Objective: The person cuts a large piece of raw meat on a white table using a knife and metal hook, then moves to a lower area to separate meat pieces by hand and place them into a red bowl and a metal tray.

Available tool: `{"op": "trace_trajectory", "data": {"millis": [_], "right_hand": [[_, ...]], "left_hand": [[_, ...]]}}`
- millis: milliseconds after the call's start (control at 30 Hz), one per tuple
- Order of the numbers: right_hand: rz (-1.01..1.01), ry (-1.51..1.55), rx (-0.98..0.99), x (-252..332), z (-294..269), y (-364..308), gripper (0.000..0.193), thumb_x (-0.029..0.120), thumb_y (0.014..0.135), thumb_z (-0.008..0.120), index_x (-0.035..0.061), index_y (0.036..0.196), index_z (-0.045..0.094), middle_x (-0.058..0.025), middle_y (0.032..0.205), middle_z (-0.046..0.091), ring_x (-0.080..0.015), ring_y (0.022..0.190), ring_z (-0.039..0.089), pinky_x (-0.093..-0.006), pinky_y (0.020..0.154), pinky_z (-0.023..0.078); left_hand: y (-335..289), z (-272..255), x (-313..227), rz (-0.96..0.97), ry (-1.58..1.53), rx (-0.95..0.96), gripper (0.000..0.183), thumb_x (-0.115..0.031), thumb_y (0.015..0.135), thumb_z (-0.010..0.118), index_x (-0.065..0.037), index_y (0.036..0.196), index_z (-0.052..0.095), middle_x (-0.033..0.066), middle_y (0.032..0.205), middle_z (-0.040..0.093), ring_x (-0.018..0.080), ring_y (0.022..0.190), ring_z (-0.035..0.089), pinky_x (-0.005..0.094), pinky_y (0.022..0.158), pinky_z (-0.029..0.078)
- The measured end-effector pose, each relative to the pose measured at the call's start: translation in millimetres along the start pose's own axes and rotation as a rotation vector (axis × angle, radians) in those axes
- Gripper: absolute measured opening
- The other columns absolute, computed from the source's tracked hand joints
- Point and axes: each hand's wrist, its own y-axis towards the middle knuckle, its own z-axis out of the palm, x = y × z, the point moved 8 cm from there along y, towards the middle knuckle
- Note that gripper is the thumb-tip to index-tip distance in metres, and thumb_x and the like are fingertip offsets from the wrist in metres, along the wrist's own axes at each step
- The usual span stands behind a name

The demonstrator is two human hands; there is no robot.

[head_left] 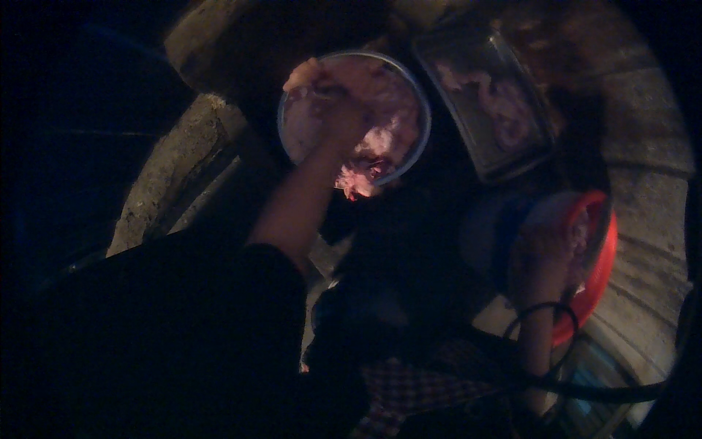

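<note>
My left arm reaches into a round, pale-rimmed basin [425,132] at the upper middle. It holds pale pink raw meat [382,139], and a reddish piece hangs over the near rim. My left hand [345,117] is down among the meat, its fingers lost in shadow and blur. At the right, my right hand [542,256] is at a red plastic basin [605,252] that looks tilted, with something pale inside. Darkness hides the right fingers, so what they hold, if anything, does not show.
A clear rectangular tray [479,157] with strips of pale meat stands right of the round basin. Rough stone blocks [179,164] lie at the left. Ridged pale slabs [647,205] curve along the right. A dark cable [607,391] crosses the lower right. Much of the view is very dark.
</note>
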Motion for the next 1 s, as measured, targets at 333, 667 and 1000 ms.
{"op": "trace_trajectory", "data": {"millis": [333,667,1000], "right_hand": [[-0.010,-0.021,0.018,-1.4,0.7,-1.5,0.024,0.019,0.078,0.065,0.0098,0.101,0.067,-0.0135,0.099,0.066,-0.0326,0.103,0.059,-0.0505,0.113,0.027],[0.034,0.133,-0.053,-6.2,-6.0,-0.3,0.024,0.019,0.077,0.067,0.0101,0.100,0.067,-0.0122,0.096,0.067,-0.0311,0.100,0.060,-0.0504,0.112,0.028],[-0.017,0.243,-0.187,1.0,-19.1,0.2,0.019,0.020,0.077,0.069,0.0108,0.093,0.067,-0.0089,0.091,0.066,-0.0286,0.095,0.062,-0.0506,0.109,0.031]], "left_hand": [[-52.9,12.9,13.0,0.249,-0.134,-0.276,0.030,-0.025,0.087,0.057,-0.008,0.110,0.065,0.0148,0.116,0.063,0.0292,0.108,0.059,0.0410,0.096,0.045],[-76.2,-7.7,-67.2,0.257,0.196,0.136,0.029,-0.028,0.086,0.059,-0.007,0.105,0.065,0.0164,0.110,0.064,0.0339,0.103,0.061,0.0463,0.090,0.047],[-126.5,45.3,-102.1,0.653,0.328,-0.092,0.025,-0.014,0.086,0.051,-0.009,0.108,0.062,0.0146,0.103,0.062,0.0296,0.096,0.060,0.0427,0.087,0.048]]}}
